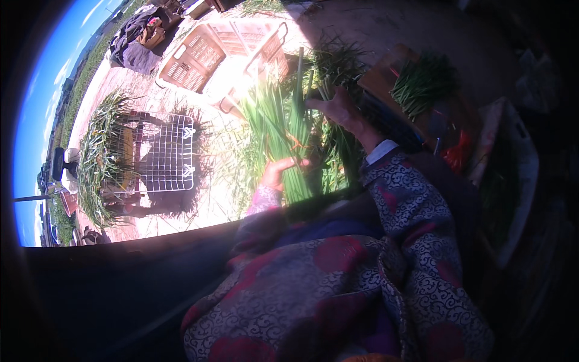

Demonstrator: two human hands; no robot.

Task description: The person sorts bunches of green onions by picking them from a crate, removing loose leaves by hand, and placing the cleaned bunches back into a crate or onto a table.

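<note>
Bundle of long, slender green leaves (297, 127): centre, running near to far.
Left hand (278, 172): fingers clamped around bundle.
Right hand (342, 110): farther, thumb and fingers apart.
Handling: light, aligned hold likely best.

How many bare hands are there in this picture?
2: the left hand holding green stalks, and the right hand farther up, at their right. Others may be hidden.

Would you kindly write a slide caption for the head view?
Left hand holding long green stalks, right hand nearby, pale crate beyond.
</note>
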